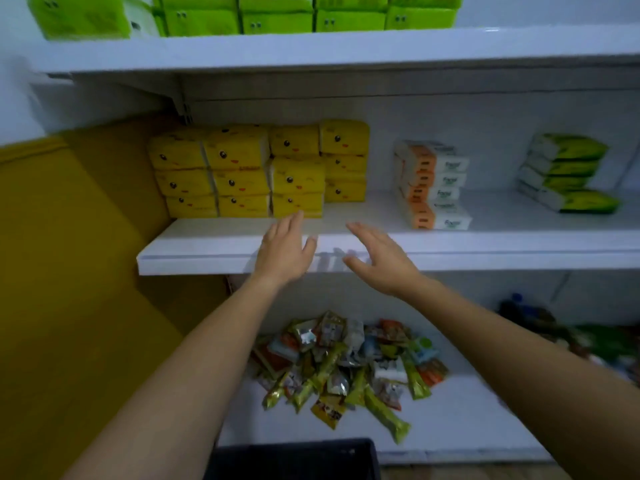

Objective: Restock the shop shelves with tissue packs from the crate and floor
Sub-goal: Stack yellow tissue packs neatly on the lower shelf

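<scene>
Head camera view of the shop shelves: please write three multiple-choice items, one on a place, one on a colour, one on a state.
1. Where do the yellow plastic-wrapped tissue packs with printed faces stand?
A. left part of the white middle shelf
B. top shelf
C. bottom shelf

2. What colour are the tissue packs on the top shelf?
A. orange
B. bright green
C. blue

3. What state are the left hand and right hand in?
A. both holding packs
B. one holding a pack
C. both open and empty

Answers: 1 A, they fill that shelf's left end; 2 B, green wrappers line the top; 3 C, fingers are spread, holding nothing.
</scene>
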